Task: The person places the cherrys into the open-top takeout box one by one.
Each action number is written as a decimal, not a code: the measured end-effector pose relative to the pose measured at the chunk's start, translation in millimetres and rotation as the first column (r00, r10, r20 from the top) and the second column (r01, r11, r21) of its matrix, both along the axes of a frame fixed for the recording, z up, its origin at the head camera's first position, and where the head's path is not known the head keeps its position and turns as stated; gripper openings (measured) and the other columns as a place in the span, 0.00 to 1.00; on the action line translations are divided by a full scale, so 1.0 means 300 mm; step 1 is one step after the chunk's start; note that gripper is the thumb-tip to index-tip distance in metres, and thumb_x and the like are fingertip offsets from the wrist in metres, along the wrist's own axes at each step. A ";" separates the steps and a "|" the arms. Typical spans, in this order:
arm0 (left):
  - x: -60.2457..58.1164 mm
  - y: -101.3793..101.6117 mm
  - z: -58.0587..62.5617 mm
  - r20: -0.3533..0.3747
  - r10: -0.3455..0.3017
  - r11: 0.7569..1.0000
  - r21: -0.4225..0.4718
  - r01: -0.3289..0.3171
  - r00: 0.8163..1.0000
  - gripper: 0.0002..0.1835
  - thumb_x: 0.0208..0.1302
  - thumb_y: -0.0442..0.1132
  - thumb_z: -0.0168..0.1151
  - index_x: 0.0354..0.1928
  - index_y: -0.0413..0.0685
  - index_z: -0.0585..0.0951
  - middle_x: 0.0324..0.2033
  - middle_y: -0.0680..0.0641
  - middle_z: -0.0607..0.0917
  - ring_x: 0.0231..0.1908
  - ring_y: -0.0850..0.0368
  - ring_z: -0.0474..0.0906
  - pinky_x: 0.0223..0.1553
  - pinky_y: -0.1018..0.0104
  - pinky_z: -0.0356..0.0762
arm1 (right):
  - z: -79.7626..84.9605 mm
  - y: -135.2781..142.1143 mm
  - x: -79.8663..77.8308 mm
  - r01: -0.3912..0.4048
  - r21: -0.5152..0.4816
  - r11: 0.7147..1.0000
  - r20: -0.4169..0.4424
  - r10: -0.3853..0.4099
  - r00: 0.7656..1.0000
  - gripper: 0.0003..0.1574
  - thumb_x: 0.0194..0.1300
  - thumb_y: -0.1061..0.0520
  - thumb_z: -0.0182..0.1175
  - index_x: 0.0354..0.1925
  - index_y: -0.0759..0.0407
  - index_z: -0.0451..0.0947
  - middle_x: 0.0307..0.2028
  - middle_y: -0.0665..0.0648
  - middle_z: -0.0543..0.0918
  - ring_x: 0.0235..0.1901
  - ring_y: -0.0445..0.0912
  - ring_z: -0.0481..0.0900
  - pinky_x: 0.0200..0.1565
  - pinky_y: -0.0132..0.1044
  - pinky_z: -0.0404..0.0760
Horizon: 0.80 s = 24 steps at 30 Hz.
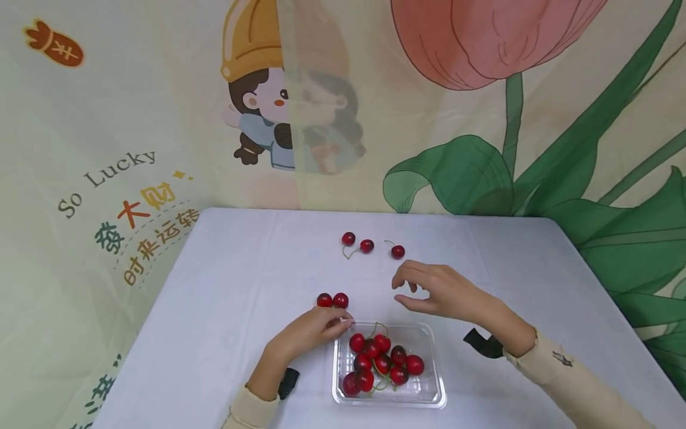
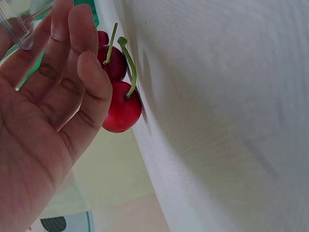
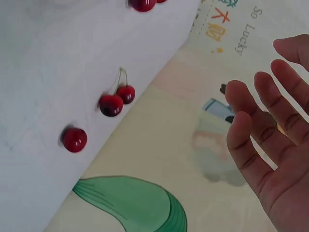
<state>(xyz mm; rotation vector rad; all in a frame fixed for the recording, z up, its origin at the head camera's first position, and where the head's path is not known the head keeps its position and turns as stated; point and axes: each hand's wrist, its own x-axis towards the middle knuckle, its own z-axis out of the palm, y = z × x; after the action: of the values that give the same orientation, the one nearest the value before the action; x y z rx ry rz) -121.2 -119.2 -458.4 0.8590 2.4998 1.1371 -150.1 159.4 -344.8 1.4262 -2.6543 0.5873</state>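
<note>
A clear plastic box (image 1: 390,400) stands near the front of the table, with several red cherries (image 1: 370,348) inside, some with green stems. My left hand (image 1: 316,330) rests at its back left corner, fingertips right at the rim. In the left wrist view the fingers of the left hand (image 2: 53,92) are loosely extended beside the box corner (image 2: 21,31). Just behind that hand lie two cherries (image 1: 332,300); their stems show in the left wrist view. My right hand (image 1: 436,289) hovers behind the box, fingers loosely bent around nothing, nearest a single stemmed cherry (image 1: 398,251).
Left of the single cherry, a pair of cherries (image 1: 358,243) with joined stems lies toward the back of the white-covered table (image 1: 241,256). A printed cloth backdrop (image 1: 343,190) hangs along the table's back edge. Black straps (image 1: 482,344) show at both wrists.
</note>
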 end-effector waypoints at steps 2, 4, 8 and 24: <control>0.000 0.002 0.001 -0.002 0.001 1.000 -0.002 -0.001 1.000 0.12 0.72 0.42 0.57 0.46 0.44 0.84 0.35 0.50 0.86 0.31 0.67 0.74 0.38 0.71 0.77 | 0.018 -0.001 -0.028 0.051 0.008 0.999 0.026 -0.051 0.998 0.14 0.57 0.56 0.71 0.41 0.53 0.79 0.38 0.47 0.81 0.31 0.39 0.77 0.31 0.26 0.78; -0.002 0.003 0.001 -0.003 0.002 1.000 -0.001 -0.002 1.000 0.12 0.72 0.42 0.57 0.46 0.44 0.84 0.35 0.50 0.85 0.30 0.67 0.74 0.38 0.71 0.77 | 0.029 -0.004 -0.059 0.086 0.007 0.996 0.043 -0.086 0.995 0.14 0.58 0.57 0.71 0.42 0.54 0.79 0.38 0.48 0.81 0.32 0.40 0.77 0.31 0.29 0.79; 0.000 -0.001 0.003 0.007 0.010 1.000 -0.003 -0.010 1.000 0.12 0.71 0.43 0.57 0.46 0.44 0.85 0.33 0.51 0.85 0.30 0.67 0.74 0.37 0.72 0.77 | 0.026 -0.016 -0.123 0.116 -0.012 0.993 0.062 -0.115 0.991 0.14 0.58 0.58 0.70 0.42 0.56 0.79 0.37 0.48 0.81 0.32 0.41 0.76 0.32 0.35 0.80; 0.004 -0.009 -0.002 0.012 0.016 1.000 0.011 -0.016 1.000 0.13 0.72 0.45 0.57 0.46 0.45 0.85 0.33 0.51 0.86 0.30 0.67 0.74 0.38 0.71 0.77 | -0.029 -0.087 -0.305 0.173 0.027 0.985 0.165 -0.175 0.971 0.17 0.60 0.58 0.69 0.46 0.61 0.78 0.42 0.55 0.82 0.33 0.46 0.76 0.32 0.34 0.78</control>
<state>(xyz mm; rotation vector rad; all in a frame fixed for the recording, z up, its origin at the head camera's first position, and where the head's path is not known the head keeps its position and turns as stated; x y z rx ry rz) -119.9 -121.9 -458.9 0.8336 2.4974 1.1593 -241.6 133.1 -353.4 1.1772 -2.8771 0.7016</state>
